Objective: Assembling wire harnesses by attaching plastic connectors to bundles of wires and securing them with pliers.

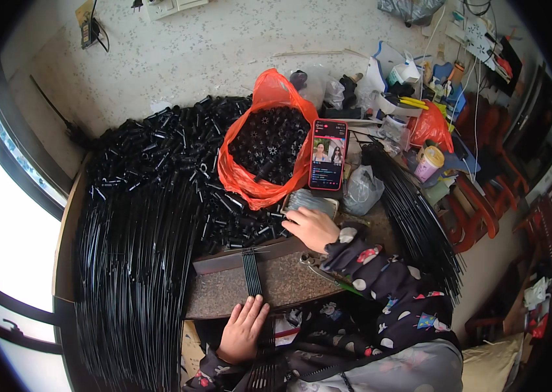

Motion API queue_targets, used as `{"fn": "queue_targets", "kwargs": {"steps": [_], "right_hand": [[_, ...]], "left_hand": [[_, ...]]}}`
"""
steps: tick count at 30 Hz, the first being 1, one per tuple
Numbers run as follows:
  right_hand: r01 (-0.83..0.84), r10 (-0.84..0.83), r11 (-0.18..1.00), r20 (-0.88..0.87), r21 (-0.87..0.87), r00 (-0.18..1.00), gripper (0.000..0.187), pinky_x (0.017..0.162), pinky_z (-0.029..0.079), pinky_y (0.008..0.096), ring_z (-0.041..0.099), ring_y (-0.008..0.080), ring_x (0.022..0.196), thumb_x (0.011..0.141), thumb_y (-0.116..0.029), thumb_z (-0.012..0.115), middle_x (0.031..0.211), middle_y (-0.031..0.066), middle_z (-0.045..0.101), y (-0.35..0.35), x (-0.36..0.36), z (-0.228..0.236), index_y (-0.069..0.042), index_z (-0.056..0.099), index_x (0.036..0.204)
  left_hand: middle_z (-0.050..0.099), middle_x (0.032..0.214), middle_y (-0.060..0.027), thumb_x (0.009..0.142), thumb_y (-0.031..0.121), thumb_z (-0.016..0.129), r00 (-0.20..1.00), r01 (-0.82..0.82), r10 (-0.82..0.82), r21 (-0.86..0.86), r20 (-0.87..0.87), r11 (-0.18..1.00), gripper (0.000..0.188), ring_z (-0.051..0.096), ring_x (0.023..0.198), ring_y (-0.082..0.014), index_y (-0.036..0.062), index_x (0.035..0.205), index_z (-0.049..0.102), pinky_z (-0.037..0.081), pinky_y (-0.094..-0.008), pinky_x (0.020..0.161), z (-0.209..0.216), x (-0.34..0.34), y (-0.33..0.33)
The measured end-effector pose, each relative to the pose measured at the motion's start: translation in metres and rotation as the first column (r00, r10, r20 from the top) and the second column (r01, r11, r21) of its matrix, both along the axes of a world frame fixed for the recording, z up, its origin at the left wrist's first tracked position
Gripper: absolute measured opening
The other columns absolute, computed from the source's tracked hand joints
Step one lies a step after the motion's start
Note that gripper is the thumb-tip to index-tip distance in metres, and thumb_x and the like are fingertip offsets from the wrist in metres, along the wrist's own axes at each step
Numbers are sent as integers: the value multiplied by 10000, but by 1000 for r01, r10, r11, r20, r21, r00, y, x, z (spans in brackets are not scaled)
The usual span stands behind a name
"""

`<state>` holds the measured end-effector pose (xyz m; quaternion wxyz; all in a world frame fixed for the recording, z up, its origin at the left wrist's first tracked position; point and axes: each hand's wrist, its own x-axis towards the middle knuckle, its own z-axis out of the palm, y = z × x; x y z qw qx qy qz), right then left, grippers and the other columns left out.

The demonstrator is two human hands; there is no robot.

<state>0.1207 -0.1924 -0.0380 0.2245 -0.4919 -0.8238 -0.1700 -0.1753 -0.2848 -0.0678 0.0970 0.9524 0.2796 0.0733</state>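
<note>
My left hand (240, 333) lies flat with its fingers stretched out over a small bundle of thin black rods (252, 271). The rods run side by side across the speckled brown tabletop (214, 292) toward me, with their far ends at a low dark ledge (250, 255). My right hand (313, 228) is at the right edge of a heap of small black tubular parts (223, 215). Its thumb and fingers are drawn together there; what they hold, if anything, is too small to make out.
An orange-red plastic bag (233, 173) full of small black toothed parts stands beyond my hands, with a lit phone (328, 153) beside it. Long black rods (129, 281) lie massed at left, more (413, 209) at right. Pliers (312, 261) lie by my right forearm.
</note>
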Motion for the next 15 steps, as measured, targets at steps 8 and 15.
{"fn": "queue_targets", "kwargs": {"steps": [8, 15], "right_hand": [[76, -78, 997, 112, 26, 991, 105, 617, 486, 289, 539, 165, 819, 730, -156, 552, 843, 10, 523, 17, 0, -25, -98, 578, 813], [-38, 29, 996, 105, 85, 994, 68, 583, 475, 293, 532, 170, 758, 715, -144, 546, 762, 15, 501, 21, 4, -27, -93, 547, 761]], "left_hand": [[325, 1421, -159, 732, 262, 534, 1000, 10, -10, 6, 13, 1000, 667, 333, 1305, -294, 39, 1339, 373, 244, -436, 1054, -4, -1, 1], [357, 1391, -190, 741, 113, 456, 995, -12, 20, -69, 102, 998, 579, 360, 1281, -331, 16, 1310, 405, 268, -461, 1037, 4, 3, -1]]}}
